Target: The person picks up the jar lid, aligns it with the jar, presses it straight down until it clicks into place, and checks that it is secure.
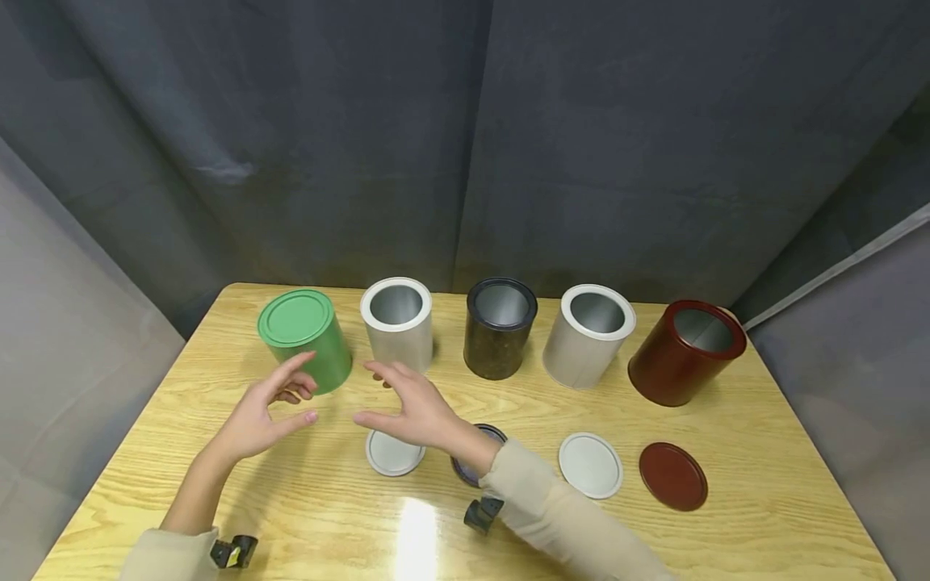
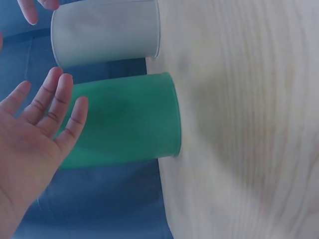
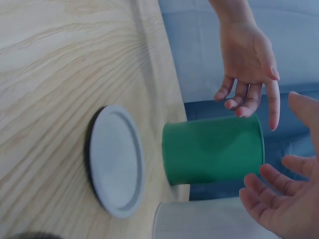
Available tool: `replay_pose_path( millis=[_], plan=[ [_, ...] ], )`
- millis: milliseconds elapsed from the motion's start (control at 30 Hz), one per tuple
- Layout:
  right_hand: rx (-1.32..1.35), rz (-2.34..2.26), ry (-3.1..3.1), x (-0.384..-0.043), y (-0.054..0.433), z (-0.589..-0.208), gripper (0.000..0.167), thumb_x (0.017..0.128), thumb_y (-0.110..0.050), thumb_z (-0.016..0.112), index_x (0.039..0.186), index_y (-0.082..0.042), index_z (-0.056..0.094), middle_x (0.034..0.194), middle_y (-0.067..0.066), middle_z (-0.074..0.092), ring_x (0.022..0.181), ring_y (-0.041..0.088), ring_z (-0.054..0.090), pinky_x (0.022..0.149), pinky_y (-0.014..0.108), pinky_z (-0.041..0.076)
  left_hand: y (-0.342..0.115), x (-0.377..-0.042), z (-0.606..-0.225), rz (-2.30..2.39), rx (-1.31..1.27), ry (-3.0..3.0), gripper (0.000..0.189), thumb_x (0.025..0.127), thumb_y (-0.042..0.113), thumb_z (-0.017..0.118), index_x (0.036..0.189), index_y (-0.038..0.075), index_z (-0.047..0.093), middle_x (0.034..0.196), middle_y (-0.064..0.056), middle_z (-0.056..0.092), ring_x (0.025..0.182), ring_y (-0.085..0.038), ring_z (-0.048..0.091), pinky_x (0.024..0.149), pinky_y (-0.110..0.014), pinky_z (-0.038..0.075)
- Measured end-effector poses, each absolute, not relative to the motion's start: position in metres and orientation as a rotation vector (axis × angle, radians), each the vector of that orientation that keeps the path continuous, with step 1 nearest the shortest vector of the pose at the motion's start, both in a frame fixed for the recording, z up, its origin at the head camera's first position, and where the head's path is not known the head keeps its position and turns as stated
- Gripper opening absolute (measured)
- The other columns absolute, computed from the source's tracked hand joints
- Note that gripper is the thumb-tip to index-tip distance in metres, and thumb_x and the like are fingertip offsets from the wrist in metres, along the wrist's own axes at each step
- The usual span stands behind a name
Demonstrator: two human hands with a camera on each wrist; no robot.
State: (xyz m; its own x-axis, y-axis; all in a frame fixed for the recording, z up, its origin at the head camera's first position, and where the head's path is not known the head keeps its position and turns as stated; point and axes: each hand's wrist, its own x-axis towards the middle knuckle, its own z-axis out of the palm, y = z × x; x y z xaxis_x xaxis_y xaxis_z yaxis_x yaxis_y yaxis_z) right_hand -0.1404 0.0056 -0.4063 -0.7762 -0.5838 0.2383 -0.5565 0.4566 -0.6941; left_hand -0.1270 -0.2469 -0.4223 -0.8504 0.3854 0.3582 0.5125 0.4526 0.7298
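A green can (image 1: pixel 312 343) with its green lid on top stands at the left end of a row. My left hand (image 1: pixel 265 411) hovers just in front of it, fingers spread and holding nothing; in the left wrist view its fingertips overlap the green can (image 2: pixel 119 122). My right hand (image 1: pixel 414 407) is held over the table, in front of the nearest white can (image 1: pixel 400 331), facing the left hand across a gap. It holds nothing either. Below it lies a loose white lid (image 1: pixel 395 454). The right forearm partly hides a dark lid (image 1: pixel 488 436).
Farther right stand a black can (image 1: pixel 500 347), a second white can (image 1: pixel 581 351) and a dark red can (image 1: pixel 676 367), all without lids. Another white lid (image 1: pixel 590 466) and a dark red lid (image 1: pixel 673 476) lie in front of them. Grey curtains (image 1: pixel 465 145) surround the wooden table (image 1: pixel 756 484).
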Motion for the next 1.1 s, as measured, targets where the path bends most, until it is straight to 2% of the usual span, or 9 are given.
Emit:
replay_pose_path(
  millis=[267, 467, 700, 900, 1100],
  plan=[
    [-1.025, -1.221, 2.626, -0.144, 0.019, -0.42, 0.068, 0.079, -0.036, 0.069, 0.134, -0.007, 0.043, 0.122, 0.008, 0.051, 0.107, 0.025, 0.052, 0.086, 0.033, 0.042, -0.238, -0.126, -0.436, -1.35, -0.776, -2.663, 0.078, 0.071, 0.008, 0.077, 0.136, 0.001, 0.036, 0.106, -0.004, 0.054, 0.089, -0.022, 0.055, 0.072, -0.034, 0.047],
    [-1.013, -1.12, 2.63, -0.144, 0.026, -0.433, 0.078, 0.073, -0.038, 0.074, 0.136, -0.007, 0.04, 0.133, 0.011, 0.043, 0.121, 0.026, 0.041, 0.096, 0.042, 0.036, -0.233, -0.123, -0.446, -1.352, -0.796, -2.73, 0.086, 0.068, 0.019, 0.081, 0.139, 0.006, 0.033, 0.116, -0.011, 0.051, 0.095, -0.023, 0.053, 0.071, -0.039, 0.047],
    [-1.008, -1.055, 2.622, -0.146, 0.034, -0.448, 0.085, 0.07, -0.039, 0.077, 0.137, -0.005, 0.037, 0.135, 0.014, 0.041, 0.122, 0.027, 0.04, 0.097, 0.041, 0.035, -0.225, -0.126, -0.458, -1.372, -0.847, -2.763, 0.086, 0.069, 0.018, 0.08, 0.14, 0.005, 0.032, 0.117, -0.019, 0.049, 0.096, -0.029, 0.052, 0.072, -0.046, 0.045],
    [-0.995, -1.006, 2.65, -0.147, 0.04, -0.46, 0.084, 0.068, -0.039, 0.078, 0.135, -0.005, 0.041, 0.13, 0.011, 0.046, 0.117, 0.025, 0.044, 0.095, 0.038, 0.037, -0.221, -0.128, -0.466, -1.422, -0.878, -2.826, 0.084, 0.071, 0.022, 0.078, 0.138, 0.001, 0.033, 0.116, -0.019, 0.048, 0.095, -0.032, 0.051, 0.072, -0.042, 0.045],
    [-0.983, -0.895, 2.716, -0.147, 0.042, -0.467, 0.083, 0.065, -0.042, 0.079, 0.133, -0.008, 0.045, 0.12, 0.007, 0.048, 0.109, 0.022, 0.041, 0.09, 0.038, 0.035, -0.215, -0.13, -0.473, -1.35, -0.926, -2.906, 0.084, 0.071, 0.027, 0.077, 0.138, 0.002, 0.034, 0.112, -0.014, 0.05, 0.087, -0.026, 0.049, 0.066, -0.032, 0.044]
  ],
)
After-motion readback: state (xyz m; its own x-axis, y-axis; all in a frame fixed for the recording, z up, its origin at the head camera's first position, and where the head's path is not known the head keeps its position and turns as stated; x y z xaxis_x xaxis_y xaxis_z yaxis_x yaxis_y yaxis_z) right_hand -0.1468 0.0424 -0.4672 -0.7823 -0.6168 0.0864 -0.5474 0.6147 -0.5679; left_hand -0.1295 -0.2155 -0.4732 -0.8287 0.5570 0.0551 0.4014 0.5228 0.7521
